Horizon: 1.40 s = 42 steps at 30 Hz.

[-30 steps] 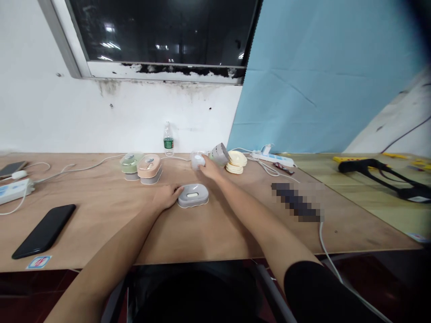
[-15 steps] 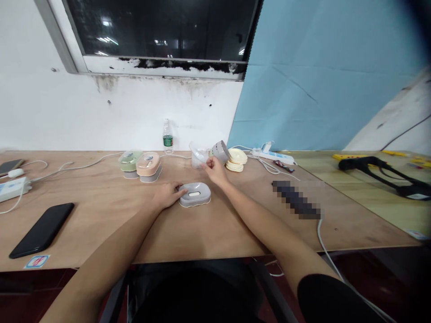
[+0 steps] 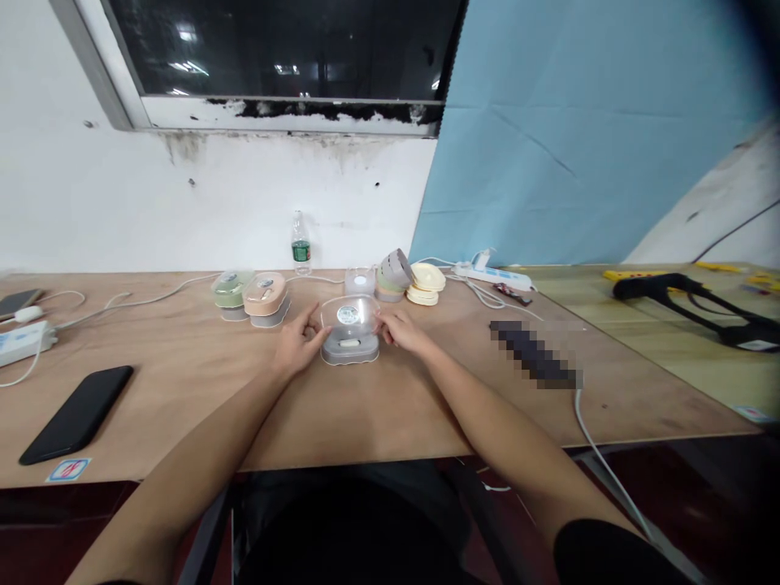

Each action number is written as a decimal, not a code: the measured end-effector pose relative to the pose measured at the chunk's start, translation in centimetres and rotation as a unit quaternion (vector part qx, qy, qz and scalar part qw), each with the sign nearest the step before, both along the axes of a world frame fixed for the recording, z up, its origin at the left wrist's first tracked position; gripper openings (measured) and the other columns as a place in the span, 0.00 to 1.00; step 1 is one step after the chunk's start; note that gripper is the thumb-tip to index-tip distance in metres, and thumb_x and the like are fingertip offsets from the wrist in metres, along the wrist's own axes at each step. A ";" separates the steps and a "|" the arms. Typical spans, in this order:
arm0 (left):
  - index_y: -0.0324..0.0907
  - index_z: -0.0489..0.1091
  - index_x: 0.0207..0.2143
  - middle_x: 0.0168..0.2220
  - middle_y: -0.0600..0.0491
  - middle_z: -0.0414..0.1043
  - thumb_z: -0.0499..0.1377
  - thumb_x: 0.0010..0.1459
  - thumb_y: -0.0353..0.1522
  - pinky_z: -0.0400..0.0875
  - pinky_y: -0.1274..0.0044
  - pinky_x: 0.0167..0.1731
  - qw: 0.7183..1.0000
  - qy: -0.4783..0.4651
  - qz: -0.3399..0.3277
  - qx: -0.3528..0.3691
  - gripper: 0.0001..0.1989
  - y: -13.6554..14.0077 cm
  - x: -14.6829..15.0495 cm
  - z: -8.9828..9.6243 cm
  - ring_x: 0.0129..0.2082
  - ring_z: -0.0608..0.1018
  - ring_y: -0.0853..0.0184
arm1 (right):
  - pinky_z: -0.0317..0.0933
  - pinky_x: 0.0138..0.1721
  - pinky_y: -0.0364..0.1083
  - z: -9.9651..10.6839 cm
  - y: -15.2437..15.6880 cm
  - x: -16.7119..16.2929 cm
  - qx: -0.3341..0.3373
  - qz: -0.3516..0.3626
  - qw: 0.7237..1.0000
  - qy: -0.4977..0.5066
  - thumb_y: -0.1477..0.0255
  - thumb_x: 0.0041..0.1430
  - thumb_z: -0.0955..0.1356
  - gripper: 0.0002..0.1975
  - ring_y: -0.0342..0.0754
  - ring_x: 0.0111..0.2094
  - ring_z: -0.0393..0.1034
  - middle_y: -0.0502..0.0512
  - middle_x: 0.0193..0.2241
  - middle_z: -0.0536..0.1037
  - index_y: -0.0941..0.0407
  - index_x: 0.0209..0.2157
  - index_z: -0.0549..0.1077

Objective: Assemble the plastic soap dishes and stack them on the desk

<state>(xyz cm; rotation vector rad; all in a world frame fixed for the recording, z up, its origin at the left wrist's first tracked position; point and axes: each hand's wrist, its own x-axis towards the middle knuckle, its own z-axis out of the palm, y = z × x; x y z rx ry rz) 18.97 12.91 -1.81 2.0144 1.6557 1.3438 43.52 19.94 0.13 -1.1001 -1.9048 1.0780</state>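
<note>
Head view, the only one: on the wooden table (image 3: pixel 390 422), one grey box (image 3: pixel 350 354) directly between both hands, just right of the left hand (image 3: pixel 296 343) and just left of and slightly nearer than the right hand (image 3: pixel 400 330). Over the box, one clear lid (image 3: pixel 341 302), tilted up, with one round label. Right hand with fingers closed on the lid's right edge. Left hand with thumb and forefinger spread at the lid's left side; cannot tell whether gripping it or only touching. Cannot tell whether lid and box meet.

Counted around these: one green box (image 3: pixel 231 294) and one peach box (image 3: pixel 266 297), side by side to the left; one bottle (image 3: pixel 301 250) by the wall. Behind the lid, a group of clear lids (image 3: pixel 359 280), number too blurred to tell; beside it, one tilted stack of grey and green trays (image 3: pixel 395 275), then one stack of cream dishes (image 3: pixel 426 280), at least three. Two power strips (image 3: pixel 503 280), one at each side; one black phone (image 3: pixel 76 416) at the near left.
</note>
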 end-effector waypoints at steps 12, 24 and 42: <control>0.38 0.71 0.52 0.27 0.54 0.73 0.51 0.60 0.48 0.65 0.77 0.29 0.991 0.080 -0.057 -0.093 0.28 0.8 -0.8 -0.8 0.27 0.74 0.67 | 0.51 0.17 0.41 -1.2 0.6 0.8 -0.050 0.037 0.976 -0.211 0.53 0.62 0.56 0.31 0.40 0.10 0.55 0.48 0.06 0.60 0.56 0.13 0.66; 0.42 0.61 0.60 0.56 0.45 0.67 0.60 0.50 0.53 0.65 0.67 0.53 0.977 0.144 -0.120 -0.101 0.40 1.0 -1.4 -0.6 0.53 0.71 0.56 | 0.51 0.13 0.40 -1.5 0.9 0.9 -0.092 0.035 0.974 -0.205 0.50 0.63 0.56 0.32 0.39 0.09 0.55 0.48 0.08 0.63 0.57 0.16 0.67; 0.42 0.53 0.64 0.60 0.44 0.63 0.65 0.43 0.52 0.66 0.61 0.54 0.967 0.141 -0.152 -0.149 0.49 1.0 -1.7 -0.8 0.56 0.69 0.50 | 0.50 0.12 0.38 -1.9 1.3 1.2 -0.095 0.062 0.979 -0.167 0.52 0.62 0.61 0.24 0.37 0.12 0.57 0.46 0.14 0.67 0.57 0.25 0.67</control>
